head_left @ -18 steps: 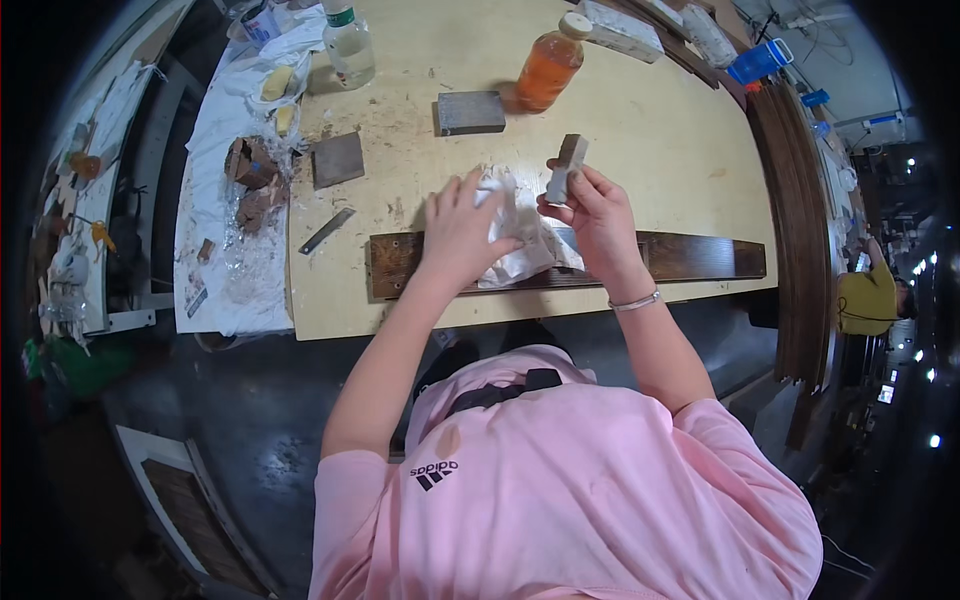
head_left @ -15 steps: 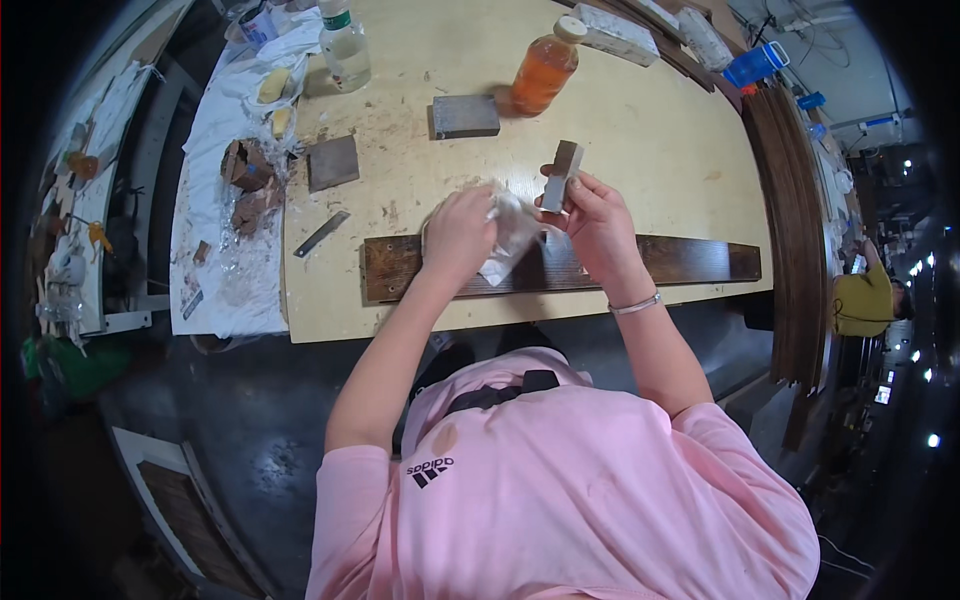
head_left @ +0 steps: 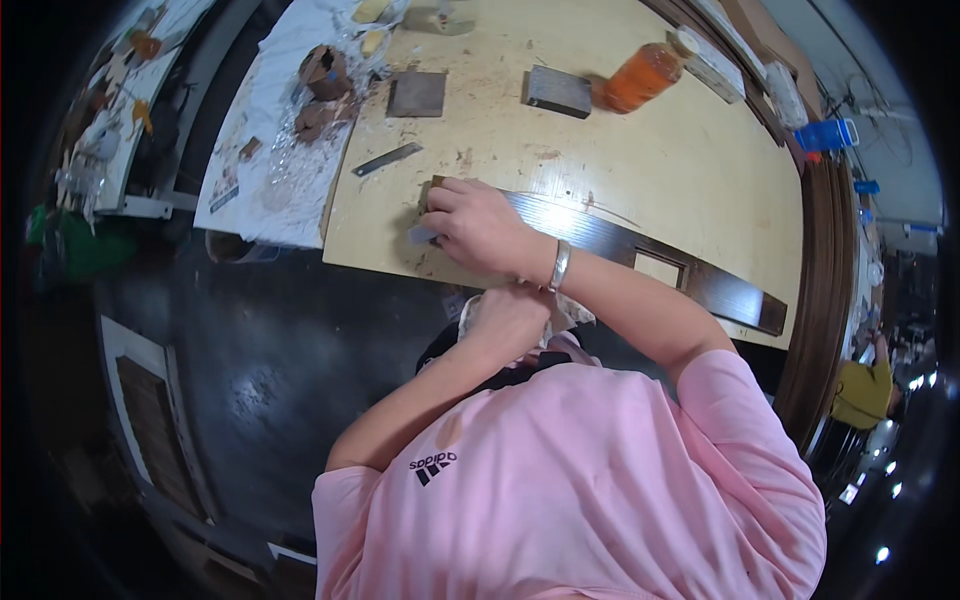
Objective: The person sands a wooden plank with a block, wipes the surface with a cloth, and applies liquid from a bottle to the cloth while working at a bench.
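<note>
The right hand [head_left: 482, 228], earlier raised over the middle of the board [head_left: 600, 232], is now at its left end, fingers curled round the block [head_left: 422, 236]. The left hand [head_left: 515, 320] has moved from above the board to its near side, beside the cloth [head_left: 575, 309]; its fingers are hidden, so I cannot tell its grip. The board's opening now shows.

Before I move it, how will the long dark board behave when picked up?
The board is probably stiff, since it looks wooden. Its glossy face might feel slippery, and it could be weakest around the rectangular opening, where material is missing.
</note>
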Tool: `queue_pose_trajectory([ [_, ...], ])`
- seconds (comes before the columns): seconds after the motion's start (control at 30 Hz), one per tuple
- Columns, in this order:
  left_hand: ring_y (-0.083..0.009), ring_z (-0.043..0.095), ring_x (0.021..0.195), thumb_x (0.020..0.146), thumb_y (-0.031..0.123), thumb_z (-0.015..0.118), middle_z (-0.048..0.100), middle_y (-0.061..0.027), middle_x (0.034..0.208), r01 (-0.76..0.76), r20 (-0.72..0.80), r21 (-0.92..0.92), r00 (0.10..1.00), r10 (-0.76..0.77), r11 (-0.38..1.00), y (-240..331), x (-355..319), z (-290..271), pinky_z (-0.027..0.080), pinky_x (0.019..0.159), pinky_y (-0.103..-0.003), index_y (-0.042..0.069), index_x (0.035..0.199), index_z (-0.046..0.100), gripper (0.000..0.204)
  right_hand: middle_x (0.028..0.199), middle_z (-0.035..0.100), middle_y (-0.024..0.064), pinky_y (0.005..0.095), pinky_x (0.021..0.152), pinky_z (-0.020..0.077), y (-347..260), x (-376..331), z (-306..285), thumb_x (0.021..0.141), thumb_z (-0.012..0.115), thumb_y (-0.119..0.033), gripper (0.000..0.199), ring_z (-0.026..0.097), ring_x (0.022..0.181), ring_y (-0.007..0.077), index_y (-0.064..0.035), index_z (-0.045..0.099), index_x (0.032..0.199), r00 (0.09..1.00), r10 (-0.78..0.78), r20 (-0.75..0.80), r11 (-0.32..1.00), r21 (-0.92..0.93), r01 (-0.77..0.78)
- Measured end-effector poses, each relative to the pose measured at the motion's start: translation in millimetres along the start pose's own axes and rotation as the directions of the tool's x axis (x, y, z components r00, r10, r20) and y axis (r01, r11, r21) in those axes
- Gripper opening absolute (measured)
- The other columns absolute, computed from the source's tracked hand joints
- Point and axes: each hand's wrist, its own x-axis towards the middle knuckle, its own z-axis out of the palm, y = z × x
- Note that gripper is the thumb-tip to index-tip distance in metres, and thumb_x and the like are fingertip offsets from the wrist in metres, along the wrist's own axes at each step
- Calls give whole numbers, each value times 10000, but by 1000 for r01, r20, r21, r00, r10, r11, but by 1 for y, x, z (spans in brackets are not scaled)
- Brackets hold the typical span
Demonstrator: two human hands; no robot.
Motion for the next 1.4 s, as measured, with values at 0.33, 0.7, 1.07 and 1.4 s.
queue_pose_trajectory([
  [0.33, -328, 727, 752, 864, 130, 548, 340, -283, 1523, 117, 143, 29, 982, -120, 993, 7, -1, -9, 598, 667, -448, -33, 1405, 474, 570, 896, 599, 121, 428, 766, 522, 16, 27, -18, 716, 664, -67, 195, 600, 864, 328, -39, 711, 904, 989, 140, 41, 990, 18, -141],
  [0.7, -333, 721, 749, 823, 123, 605, 385, -245, 1511, 102, 111, -17, 989, -99, 995, 1, -2, -8, 593, 686, -444, 11, 1420, 484, 620, 901, 594, 155, 449, 766, 529, 19, 35, -14, 755, 722, -126, 185, 628, 857, 356, -12, 681, 895, 898, 431, -90, 900, -25, -434],
  [1.07, -343, 716, 750, 813, 161, 660, 529, -246, 1379, 108, 190, -43, 977, -98, 993, -4, -1, -9, 585, 671, -466, 23, 1308, 579, 520, 948, 639, 261, 460, 803, 540, 23, 42, -6, 789, 700, -223, 270, 659, 860, 403, 31, 651, 868, 717, 698, 6, 712, 110, -694],
  [1.4, -290, 717, 848, 773, 81, 595, 468, -86, 1501, 69, -52, -92, 996, -74, 993, -14, -3, -7, 597, 663, -419, 133, 1298, 618, 528, 914, 648, 237, 457, 758, 519, 51, -116, -67, 763, 727, -215, 267, 640, 814, 398, 30, 633, 812, 476, 865, -161, 473, -56, -879],
])
